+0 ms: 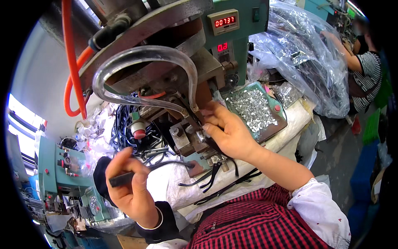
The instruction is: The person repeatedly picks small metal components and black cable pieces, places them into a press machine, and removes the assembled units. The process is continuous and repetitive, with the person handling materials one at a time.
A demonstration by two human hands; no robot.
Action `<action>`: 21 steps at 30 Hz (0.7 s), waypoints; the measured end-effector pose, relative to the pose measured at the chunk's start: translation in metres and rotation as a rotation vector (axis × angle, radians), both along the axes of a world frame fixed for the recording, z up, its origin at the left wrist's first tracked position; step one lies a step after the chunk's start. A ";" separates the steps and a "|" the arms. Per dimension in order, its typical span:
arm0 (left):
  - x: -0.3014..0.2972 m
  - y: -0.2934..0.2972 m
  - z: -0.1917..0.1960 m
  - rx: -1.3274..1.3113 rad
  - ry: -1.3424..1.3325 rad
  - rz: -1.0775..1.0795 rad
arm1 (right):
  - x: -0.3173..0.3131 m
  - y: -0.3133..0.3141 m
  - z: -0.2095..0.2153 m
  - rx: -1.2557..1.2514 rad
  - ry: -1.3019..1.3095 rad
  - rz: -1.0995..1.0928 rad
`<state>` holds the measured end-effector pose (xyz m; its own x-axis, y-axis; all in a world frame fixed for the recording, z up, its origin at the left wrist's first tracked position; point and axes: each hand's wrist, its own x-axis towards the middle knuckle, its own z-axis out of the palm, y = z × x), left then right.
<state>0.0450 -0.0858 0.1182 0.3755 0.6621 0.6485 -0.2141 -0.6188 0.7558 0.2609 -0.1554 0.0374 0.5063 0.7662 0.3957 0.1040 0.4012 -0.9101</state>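
Note:
My left hand (132, 189) is raised left of the press, its fingers closed round a black strap (120, 179). A thin dark length (170, 162) runs from near that hand toward the press base. My right hand (226, 130) reaches into the press (188, 137), fingertips pinched together beside the metal die block. What the fingertips hold is hidden, though a dark strip shows just below them. Several black straps (213, 178) hang over the white cloth (166, 182) in front of the press.
Right of the press lies a tray of small silver metal pieces (253, 108). A red push button (139, 132) and a heap of black straps (122, 124) are at left. Clear tubing (145, 52) loops above my hands. A person (365, 70) works at far right near large plastic bags (302, 50).

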 end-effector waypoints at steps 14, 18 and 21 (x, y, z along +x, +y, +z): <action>0.049 0.004 0.011 0.076 0.027 0.079 | 0.019 -0.016 0.045 -0.370 -0.192 0.216; 0.035 -0.043 -0.012 -0.521 0.267 -0.664 | 0.030 -0.035 0.034 -0.332 -0.427 0.084; 0.062 -0.055 -0.023 -1.080 0.379 -0.698 | 0.057 -0.047 -0.008 -0.319 -0.793 -0.533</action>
<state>0.1074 -0.1407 0.0954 0.8815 0.3710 -0.2922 0.0911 0.4735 0.8761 0.3175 -0.2024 0.0292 0.4929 0.6459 0.5830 0.8214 -0.1244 -0.5567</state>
